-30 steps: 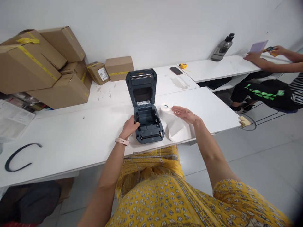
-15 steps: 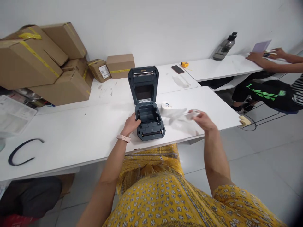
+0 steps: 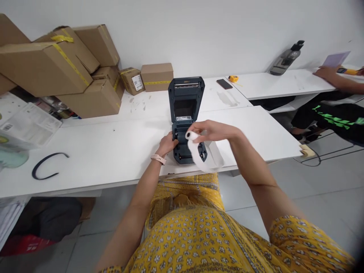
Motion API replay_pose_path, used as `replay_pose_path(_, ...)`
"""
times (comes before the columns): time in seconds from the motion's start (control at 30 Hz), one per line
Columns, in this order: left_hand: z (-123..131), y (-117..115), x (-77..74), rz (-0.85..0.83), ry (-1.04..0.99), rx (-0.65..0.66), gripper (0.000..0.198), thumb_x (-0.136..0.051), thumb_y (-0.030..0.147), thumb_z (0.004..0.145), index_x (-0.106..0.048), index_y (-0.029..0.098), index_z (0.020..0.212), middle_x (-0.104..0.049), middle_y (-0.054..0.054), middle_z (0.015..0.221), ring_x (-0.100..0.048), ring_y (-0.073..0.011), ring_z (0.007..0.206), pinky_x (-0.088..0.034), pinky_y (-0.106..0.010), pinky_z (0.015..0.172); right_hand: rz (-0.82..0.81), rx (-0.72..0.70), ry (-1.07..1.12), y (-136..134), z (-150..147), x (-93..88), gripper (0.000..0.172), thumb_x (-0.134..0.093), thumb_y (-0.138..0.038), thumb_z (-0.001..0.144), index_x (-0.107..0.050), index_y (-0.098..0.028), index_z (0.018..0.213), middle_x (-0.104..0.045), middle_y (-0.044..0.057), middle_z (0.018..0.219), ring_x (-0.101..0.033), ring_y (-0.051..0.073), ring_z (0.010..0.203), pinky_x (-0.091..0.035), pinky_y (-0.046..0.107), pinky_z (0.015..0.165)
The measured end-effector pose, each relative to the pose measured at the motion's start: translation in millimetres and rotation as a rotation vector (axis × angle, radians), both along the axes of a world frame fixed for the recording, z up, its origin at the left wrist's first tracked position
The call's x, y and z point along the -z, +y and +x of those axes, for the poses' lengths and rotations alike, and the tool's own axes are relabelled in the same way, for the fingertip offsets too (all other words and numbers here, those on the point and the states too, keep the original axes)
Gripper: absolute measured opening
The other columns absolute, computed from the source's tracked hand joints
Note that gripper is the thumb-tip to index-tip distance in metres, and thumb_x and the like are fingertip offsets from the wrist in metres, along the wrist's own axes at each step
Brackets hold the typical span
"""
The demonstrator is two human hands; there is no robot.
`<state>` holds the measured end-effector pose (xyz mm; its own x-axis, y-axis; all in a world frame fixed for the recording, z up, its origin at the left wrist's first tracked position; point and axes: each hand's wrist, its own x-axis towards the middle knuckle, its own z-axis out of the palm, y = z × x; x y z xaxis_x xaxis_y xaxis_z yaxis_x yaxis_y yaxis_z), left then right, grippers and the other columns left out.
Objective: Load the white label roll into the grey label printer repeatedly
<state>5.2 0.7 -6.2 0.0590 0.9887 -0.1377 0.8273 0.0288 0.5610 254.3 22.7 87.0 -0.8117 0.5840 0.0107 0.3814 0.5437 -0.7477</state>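
A dark blue label printer (image 3: pixel 172 102) stands on the white table (image 3: pixel 136 140), its lid raised and its paper bay exposed. My left hand (image 3: pixel 167 145) grips the printer's left edge, with the thumb over the rim. Above the bay, my right hand (image 3: pixel 212 131) is closed around a small white paper roll (image 3: pixel 192 135), the dark core opening facing left. A loose paper strip (image 3: pixel 199 162) hangs from this roll, curving down past the printer's front right corner. The larger roll seen earlier right of the printer is hidden behind my right hand.
Cardboard boxes (image 3: pixel 96 94) are stacked at the back left. A phone (image 3: pixel 224 83), a yellow tape measure (image 3: pixel 233 78) and a dark bottle (image 3: pixel 287 58) lie or stand toward the wall. A black curved band (image 3: pixel 36 167) rests at left. Another person's hand (image 3: pixel 327 74) is at far right.
My right hand has carried the small roll leftward from beside the printer to over its open bay, trailing the paper strip. My left hand stays on the printer; the view has shifted slightly.
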Motion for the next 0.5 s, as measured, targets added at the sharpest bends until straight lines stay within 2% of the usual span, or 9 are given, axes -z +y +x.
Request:
replay_pose_path(0.1,2,-1,1.3,-0.007,-0.007,-0.041,0.050,-0.052,0.026,0.085,-0.057,0.018,0.134,-0.074,-0.014,0.116,-0.070,-0.0339,0.106,-0.052,-0.040,0.085,0.104,-0.057,-0.201,33,-46,28.2,0.034,-0.068,-0.041,0.085,-0.073,-0.015,0.106,-0.076,0.005,0.094,-0.064,0.018,0.080,-0.044,0.028,0.071)
replay_pose_path(0.23,7,-6,2.4,-0.006,-0.013,-0.098,0.047,-0.051,0.030,0.087,-0.057,0.023,0.133,-0.075,-0.012,0.116,-0.069,-0.0344,0.109,-0.053,-0.042,0.087,0.168,-0.079,-0.393,49,-57,62.7,0.025,-0.067,-0.033,0.084,-0.077,-0.019,0.102,-0.078,0.007,0.099,-0.068,0.024,0.088,-0.044,0.029,0.075)
replay_pose_path(0.37,12,-11,1.7,0.025,0.025,-0.137,0.045,-0.053,0.035,0.088,-0.057,0.022,0.131,-0.069,-0.015,0.127,-0.064,-0.0365,0.121,-0.050,-0.046,0.095,0.148,-0.075,-0.356,51,-55,79.8,0.019,-0.068,-0.034,0.082,-0.077,-0.020,0.092,-0.079,0.008,0.094,-0.069,0.026,0.093,-0.044,0.031,0.082)
replay_pose_path(0.43,14,-12,0.7,0.042,0.021,-0.134,0.043,-0.054,0.037,0.089,-0.058,0.021,0.129,-0.064,-0.017,0.133,-0.060,-0.0367,0.127,-0.049,-0.045,0.097,0.125,-0.054,-0.298,55,-52,88.1,0.020,-0.073,-0.032,0.077,-0.076,-0.019,0.092,-0.078,0.010,0.094,-0.068,0.029,0.098,-0.045,0.036,0.090)
replay_pose_path(0.5,16,-13,0.2,0.044,0.008,-0.128,0.044,-0.055,0.040,0.090,-0.057,0.021,0.129,-0.062,-0.017,0.134,-0.056,-0.0361,0.130,-0.048,-0.044,0.098,0.091,-0.011,-0.215,62,-47,98.1,0.032,-0.079,-0.029,0.069,-0.074,-0.020,0.100,-0.076,0.012,0.104,-0.063,0.034,0.109,-0.044,0.042,0.100)
